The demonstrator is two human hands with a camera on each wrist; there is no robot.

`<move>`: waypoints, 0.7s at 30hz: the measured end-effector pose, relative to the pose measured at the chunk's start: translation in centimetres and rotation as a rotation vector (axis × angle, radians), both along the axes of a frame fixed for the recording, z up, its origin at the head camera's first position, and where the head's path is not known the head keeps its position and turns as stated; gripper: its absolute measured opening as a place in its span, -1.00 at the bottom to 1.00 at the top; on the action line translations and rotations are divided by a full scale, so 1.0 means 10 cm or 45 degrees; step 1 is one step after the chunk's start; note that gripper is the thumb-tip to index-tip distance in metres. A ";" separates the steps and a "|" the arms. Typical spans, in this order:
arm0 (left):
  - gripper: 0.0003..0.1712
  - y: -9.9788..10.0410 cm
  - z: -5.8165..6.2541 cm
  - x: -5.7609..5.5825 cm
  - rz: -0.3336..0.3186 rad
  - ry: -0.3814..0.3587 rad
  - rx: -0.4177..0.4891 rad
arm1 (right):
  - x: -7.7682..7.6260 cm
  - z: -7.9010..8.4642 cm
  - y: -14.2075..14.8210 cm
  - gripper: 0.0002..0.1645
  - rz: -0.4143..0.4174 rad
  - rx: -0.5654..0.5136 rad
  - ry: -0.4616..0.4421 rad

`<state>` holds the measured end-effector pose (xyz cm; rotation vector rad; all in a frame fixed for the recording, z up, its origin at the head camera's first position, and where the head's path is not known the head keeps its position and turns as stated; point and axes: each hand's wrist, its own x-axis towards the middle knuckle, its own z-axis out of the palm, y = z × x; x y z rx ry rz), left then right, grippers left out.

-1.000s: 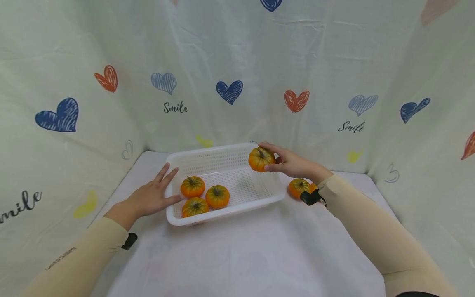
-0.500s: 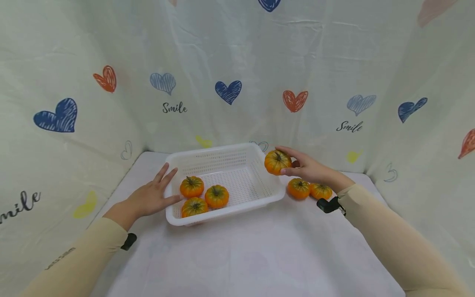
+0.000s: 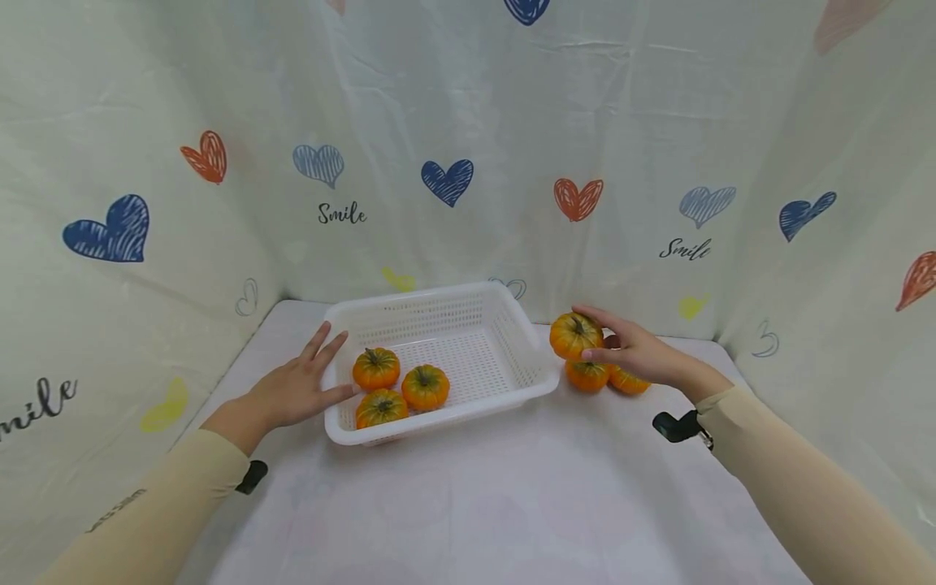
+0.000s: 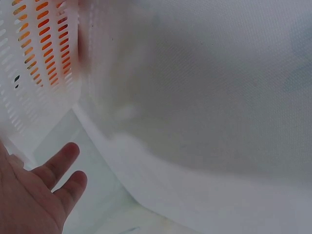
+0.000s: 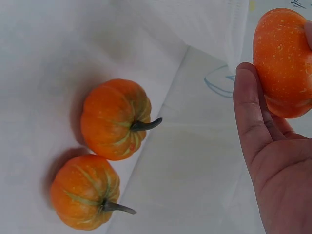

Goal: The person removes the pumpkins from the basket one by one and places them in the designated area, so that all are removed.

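In the head view my right hand [image 3: 643, 351] holds a small orange pumpkin [image 3: 576, 335] between thumb and fingers, right of a white plastic basket [image 3: 475, 411]. Two more pumpkins lie close together just below it, a left one [image 3: 587, 377] and a right one [image 3: 629, 382]; the held pumpkin partly covers the left one. The right wrist view shows the held pumpkin [image 5: 282, 58] apart from that pair. My left hand [image 3: 291, 392] rests at the basket's left rim, fingers spread and mostly straight. Three pumpkins [image 3: 426, 387] sit in the basket's left part.
A white cloth covers the table [image 3: 468, 504]. Behind it and at both sides hangs a pale curtain [image 3: 512, 106] printed with hearts and "Smile". The table's back edge runs close behind the basket.
My right hand has carried its pumpkin from over the basket's right end rightward and down, close over the two pumpkins on the table. The left hand and the basket stay in place.
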<state>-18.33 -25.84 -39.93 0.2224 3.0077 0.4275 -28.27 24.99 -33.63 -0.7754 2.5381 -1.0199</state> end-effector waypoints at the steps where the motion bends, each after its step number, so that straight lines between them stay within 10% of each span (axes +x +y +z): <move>1: 0.15 0.00 0.00 0.00 -0.001 -0.002 0.003 | 0.01 -0.01 0.04 -0.12 -0.006 0.004 0.000; 21: 0.08 -0.01 -0.02 -0.01 -0.006 0.014 0.017 | 0.14 -0.02 0.48 -0.12 -0.135 -0.023 -0.007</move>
